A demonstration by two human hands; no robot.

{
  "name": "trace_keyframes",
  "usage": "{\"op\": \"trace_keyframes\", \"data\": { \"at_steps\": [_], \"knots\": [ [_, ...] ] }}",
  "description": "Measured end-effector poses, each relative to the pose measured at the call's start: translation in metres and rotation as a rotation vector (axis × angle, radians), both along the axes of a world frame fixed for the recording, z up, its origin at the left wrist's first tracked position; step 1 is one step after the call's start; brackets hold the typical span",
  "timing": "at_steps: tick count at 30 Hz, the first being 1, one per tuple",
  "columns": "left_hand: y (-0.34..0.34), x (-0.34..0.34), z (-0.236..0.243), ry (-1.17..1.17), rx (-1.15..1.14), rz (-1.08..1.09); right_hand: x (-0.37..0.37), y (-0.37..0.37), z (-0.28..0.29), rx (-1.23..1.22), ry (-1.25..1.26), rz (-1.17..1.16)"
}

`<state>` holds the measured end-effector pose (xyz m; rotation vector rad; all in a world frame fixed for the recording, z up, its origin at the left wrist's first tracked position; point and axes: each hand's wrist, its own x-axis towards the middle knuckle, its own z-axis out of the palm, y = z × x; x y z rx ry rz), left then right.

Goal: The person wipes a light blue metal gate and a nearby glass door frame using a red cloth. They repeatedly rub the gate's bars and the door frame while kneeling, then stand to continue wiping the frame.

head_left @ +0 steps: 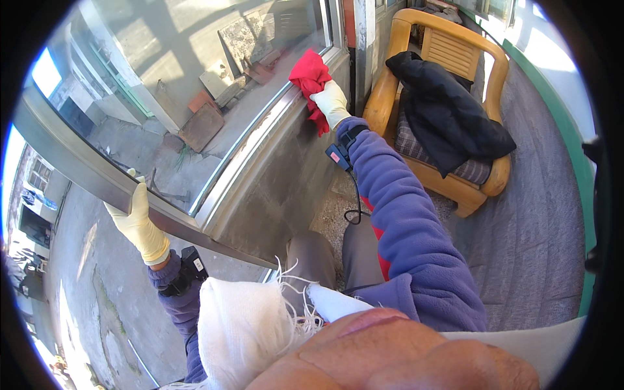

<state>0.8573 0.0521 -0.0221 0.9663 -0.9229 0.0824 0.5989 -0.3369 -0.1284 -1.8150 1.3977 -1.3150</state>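
Note:
My right hand (pixel 331 103), in a pale yellow glove, is closed on a bunched red cloth (pixel 311 73). The cloth lies over the sill (pixel 260 135) at the foot of the window, and one end hangs down the wall side. Out to the left, my gloved left hand (pixel 141 224) reaches around the metal door frame (pixel 130 185), thumb up against it and some fingertips showing past its edge. That grip is partly hidden by the frame. Dusty glass (pixel 195 84) fills the window between my two hands.
A wooden armchair (pixel 455 45) stands at the right with a black jacket (pixel 448 110) draped over its plaid cushion. Grey quilted fabric (pixel 533 214) spreads beside it, edged by a green rim (pixel 559 110). Boards and bricks (pixel 208 123) lean outside beyond the glass.

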Motion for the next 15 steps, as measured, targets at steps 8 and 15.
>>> {"op": "trace_keyframes", "data": {
  "at_steps": [8, 15],
  "knots": [
    [-0.001, -0.005, -0.001, 0.031, -0.041, -0.041, 0.013, 0.092, -0.017, -0.314, 0.006, 0.207],
    [-0.001, -0.010, 0.006, 0.003, 0.002, 0.024, 0.049, 0.201, -0.025, -0.770, 0.215, 0.595]
  ]
}}
